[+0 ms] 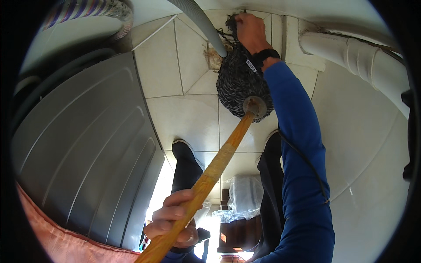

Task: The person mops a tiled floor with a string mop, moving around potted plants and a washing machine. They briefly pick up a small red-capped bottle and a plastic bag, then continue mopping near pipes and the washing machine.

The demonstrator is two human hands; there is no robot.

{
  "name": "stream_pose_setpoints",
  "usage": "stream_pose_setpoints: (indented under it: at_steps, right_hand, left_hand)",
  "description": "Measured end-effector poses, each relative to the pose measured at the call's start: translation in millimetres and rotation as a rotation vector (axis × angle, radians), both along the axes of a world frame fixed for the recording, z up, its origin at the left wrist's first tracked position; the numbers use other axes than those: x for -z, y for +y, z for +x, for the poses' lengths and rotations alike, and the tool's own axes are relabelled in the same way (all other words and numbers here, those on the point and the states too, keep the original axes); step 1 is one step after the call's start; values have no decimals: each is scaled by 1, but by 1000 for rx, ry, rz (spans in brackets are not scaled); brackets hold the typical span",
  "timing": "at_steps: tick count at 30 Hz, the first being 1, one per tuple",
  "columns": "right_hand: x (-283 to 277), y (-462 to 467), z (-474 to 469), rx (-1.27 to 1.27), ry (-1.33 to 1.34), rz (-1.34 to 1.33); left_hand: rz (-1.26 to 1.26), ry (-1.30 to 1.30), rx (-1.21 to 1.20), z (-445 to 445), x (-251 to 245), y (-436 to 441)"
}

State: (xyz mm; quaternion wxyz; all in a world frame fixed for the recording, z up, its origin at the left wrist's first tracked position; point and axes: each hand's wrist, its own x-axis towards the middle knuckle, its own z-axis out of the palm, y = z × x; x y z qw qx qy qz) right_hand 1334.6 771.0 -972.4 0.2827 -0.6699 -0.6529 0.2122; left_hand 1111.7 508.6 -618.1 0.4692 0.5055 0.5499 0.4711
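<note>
My left hand (176, 218) grips the wooden handle (205, 174) of a string mop, its fingers wrapped around it. A wrapped band of paler material circles the handle midway. The handle slants up to a round metal socket (255, 107) on the dark grey mop head (235, 83), which bears a small white tag with writing. At the far end, my right hand (251, 31) is closed on a bunch of the mop's strands (232, 24). Beside the mop head, a grey corrugated hose (205, 29) comes down to a brown-stained drain spot (213, 59) in the floor.
A dark grey appliance panel (88, 148) stands left, with an orange cloth (72, 241) along its lower edge. A white pipe (355, 60) runs along the right wall. My shoes (184, 151) stand on cream floor tiles (184, 121). A plastic-wrapped object (245, 194) lies behind me.
</note>
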Motion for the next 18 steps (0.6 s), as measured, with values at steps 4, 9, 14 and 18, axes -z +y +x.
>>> stream_pose_setpoints:
  at_steps: [4,9,14,18]
  right_hand:
    - [-9,11,-27,-197,84,135]
    - [-16,-6,-2,-420,-61,-8]
    - [-18,-33,30,-664,-322,168]
    - [-3,-23,8,-750,-518,212]
  left_hand:
    - [38,2,-54,-2,1,5]
    - [41,18,-14,-1,4,1]
    - [43,5,-80,4,4,-1]
    - [51,8,-164,12,4,4]
